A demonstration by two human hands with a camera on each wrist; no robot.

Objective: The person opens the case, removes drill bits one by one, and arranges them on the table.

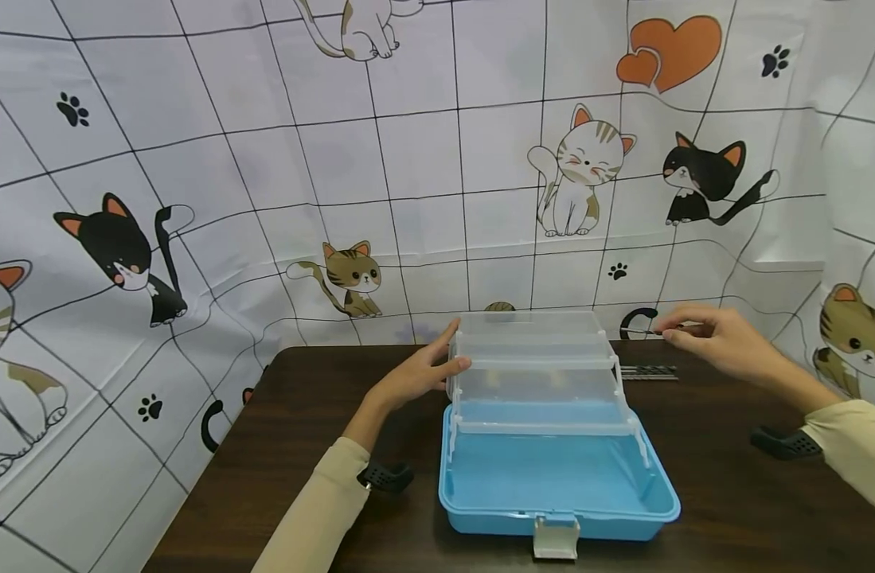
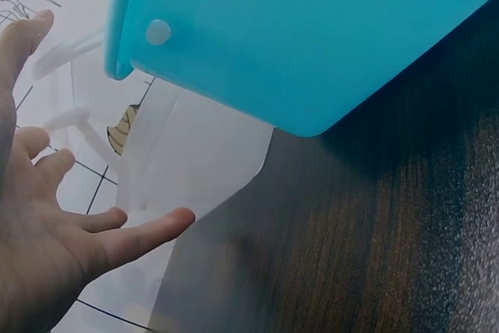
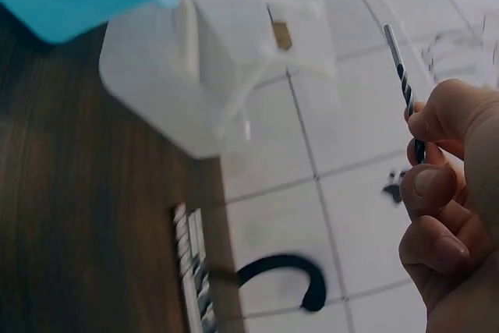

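A light-blue toolbox stands unfolded on the table, its translucent trays and clear lid raised toward the back. At the trays' upper left edge is my left hand, thumb and fingers spread; the left wrist view also has the fingers extended beside the clear plastic. My right hand, right of the box and above the table, pinches a thin drill bit between thumb and fingers. The bit's smooth shank end points away from the hand. More drill bits lie together behind the box's right side.
The dark wood table bears the box. A white cloth with grid lines and cartoon cats hangs behind it. A white latch hangs at the box's front. Black straps are on both wrists.
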